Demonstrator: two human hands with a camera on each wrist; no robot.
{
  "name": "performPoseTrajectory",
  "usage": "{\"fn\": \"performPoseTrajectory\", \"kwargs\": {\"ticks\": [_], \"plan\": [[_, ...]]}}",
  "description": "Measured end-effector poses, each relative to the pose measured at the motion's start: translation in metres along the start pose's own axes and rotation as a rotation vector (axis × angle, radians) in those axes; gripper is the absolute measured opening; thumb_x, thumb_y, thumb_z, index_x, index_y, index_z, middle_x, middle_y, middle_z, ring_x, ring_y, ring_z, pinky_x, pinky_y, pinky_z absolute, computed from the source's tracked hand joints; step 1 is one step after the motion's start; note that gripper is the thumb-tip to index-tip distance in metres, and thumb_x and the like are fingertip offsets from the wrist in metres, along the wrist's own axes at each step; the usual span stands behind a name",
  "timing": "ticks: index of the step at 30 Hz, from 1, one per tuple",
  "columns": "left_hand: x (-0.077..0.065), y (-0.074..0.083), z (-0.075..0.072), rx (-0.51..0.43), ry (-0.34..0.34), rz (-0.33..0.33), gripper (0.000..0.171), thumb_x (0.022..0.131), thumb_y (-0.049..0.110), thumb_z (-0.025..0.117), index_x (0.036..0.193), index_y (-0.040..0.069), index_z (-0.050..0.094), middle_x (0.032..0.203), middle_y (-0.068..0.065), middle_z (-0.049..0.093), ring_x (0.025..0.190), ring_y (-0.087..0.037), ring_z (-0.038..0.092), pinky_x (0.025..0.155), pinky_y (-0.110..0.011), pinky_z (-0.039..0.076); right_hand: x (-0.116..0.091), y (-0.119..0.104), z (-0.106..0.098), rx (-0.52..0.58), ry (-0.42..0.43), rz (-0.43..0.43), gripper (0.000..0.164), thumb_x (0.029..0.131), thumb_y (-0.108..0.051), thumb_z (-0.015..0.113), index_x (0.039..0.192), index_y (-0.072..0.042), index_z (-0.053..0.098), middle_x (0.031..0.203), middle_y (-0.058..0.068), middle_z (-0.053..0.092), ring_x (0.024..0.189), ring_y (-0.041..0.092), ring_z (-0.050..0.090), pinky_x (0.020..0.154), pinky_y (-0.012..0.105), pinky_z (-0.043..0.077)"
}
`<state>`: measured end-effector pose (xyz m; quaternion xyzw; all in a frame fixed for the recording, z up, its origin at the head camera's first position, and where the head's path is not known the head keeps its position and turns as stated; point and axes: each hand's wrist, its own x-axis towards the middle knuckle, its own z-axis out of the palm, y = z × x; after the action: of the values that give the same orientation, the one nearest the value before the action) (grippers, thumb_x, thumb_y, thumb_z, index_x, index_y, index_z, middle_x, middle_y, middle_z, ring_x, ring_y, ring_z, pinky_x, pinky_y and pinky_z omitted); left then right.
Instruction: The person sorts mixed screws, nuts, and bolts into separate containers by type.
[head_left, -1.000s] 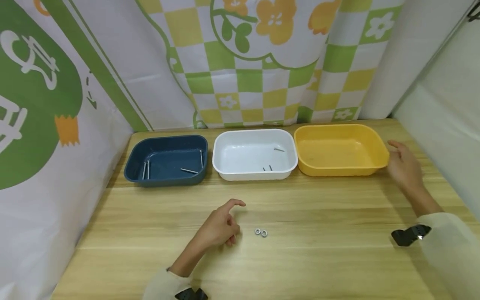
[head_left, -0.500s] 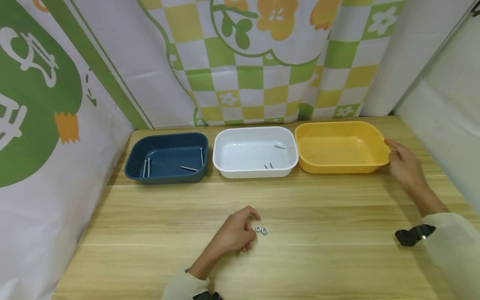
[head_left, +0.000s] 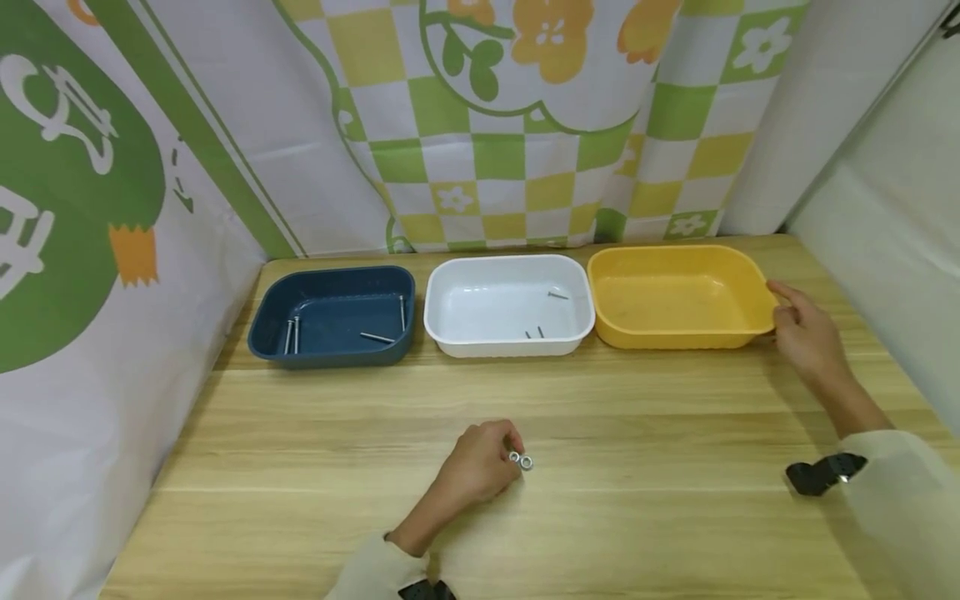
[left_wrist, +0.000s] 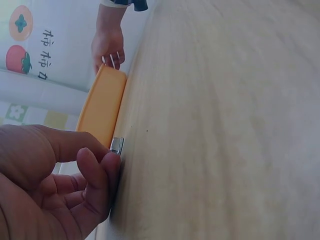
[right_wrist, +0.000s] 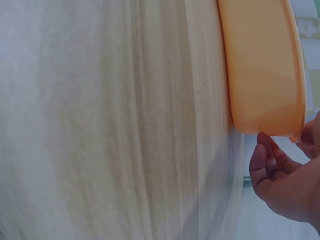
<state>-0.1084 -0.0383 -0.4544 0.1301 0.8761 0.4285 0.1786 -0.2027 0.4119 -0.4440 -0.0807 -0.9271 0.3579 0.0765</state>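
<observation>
In the head view, two small metal nuts (head_left: 527,462) lie side by side on the wooden table. My left hand (head_left: 482,463) curls its thumb and index finger around the nearer-left nut; the left wrist view has a nut (left_wrist: 117,145) right at the fingertips. At the far right, my right hand (head_left: 813,340) grips the end of the yellow plastic box (head_left: 678,340). Seen from the right wrist, some fingertips (right_wrist: 263,140) touch the end wall of this box (right_wrist: 265,75), while another digit reaches its rim. No contents show inside the yellow box.
A white box (head_left: 510,348) stands against the yellow one, with several small screws inside. Left of it, a dark blue box (head_left: 333,360) holds several longer bolts. A patterned cloth (head_left: 502,158) hangs behind the table (head_left: 637,517).
My left hand has moved right to the nuts and closed its fingers around one. My right hand has come up against the yellow box's end and taken hold of it.
</observation>
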Motion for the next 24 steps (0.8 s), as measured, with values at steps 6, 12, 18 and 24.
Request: {"fn": "performPoseTrajectory", "kwargs": {"ticks": [6, 12, 18, 24], "plan": [[-0.0004, 0.0022, 0.002, 0.006, 0.013, -0.021, 0.017, 0.076, -0.011, 0.065, 0.083, 0.005, 0.063, 0.057, 0.003, 0.057, 0.039, -0.008, 0.05, 0.037, -0.021, 0.038, -0.0003, 0.0009, -0.0003, 0.017, 0.012, -0.007, 0.052, 0.104, -0.021, 0.033, 0.153, -0.002, 0.038, 0.096, 0.013, 0.057, 0.068, 0.001, 0.048, 0.058, 0.021, 0.041], [0.0, 0.0019, 0.0051, 0.057, 0.034, -0.026, 0.017, 0.075, -0.008, 0.069, 0.081, 0.005, 0.061, 0.055, 0.003, 0.055, 0.038, -0.007, 0.049, 0.037, -0.021, 0.038, -0.0011, 0.0026, 0.0004, 0.031, 0.0, -0.003, 0.053, 0.105, -0.021, 0.032, 0.153, -0.001, 0.036, 0.109, 0.024, 0.059, 0.068, -0.004, 0.051, 0.057, 0.019, 0.043], [0.0001, -0.0003, 0.0072, 0.085, 0.056, -0.017, 0.018, 0.074, -0.008, 0.069, 0.078, 0.007, 0.06, 0.052, 0.003, 0.054, 0.035, -0.005, 0.046, 0.035, -0.02, 0.036, -0.0016, 0.0036, 0.0014, 0.036, 0.0, -0.01, 0.052, 0.105, -0.021, 0.032, 0.153, 0.0, 0.036, 0.111, 0.027, 0.059, 0.067, -0.002, 0.054, 0.056, 0.019, 0.043], [0.0018, -0.0004, 0.0081, 0.146, 0.082, -0.008, 0.02, 0.073, -0.004, 0.072, 0.074, 0.01, 0.058, 0.059, 0.004, 0.053, 0.044, -0.009, 0.048, 0.039, -0.022, 0.038, -0.0002, 0.0041, 0.0009, 0.037, 0.009, -0.008, 0.052, 0.105, -0.022, 0.034, 0.153, -0.001, 0.037, 0.1, 0.012, 0.06, 0.067, 0.0, 0.054, 0.056, 0.02, 0.043]]}}
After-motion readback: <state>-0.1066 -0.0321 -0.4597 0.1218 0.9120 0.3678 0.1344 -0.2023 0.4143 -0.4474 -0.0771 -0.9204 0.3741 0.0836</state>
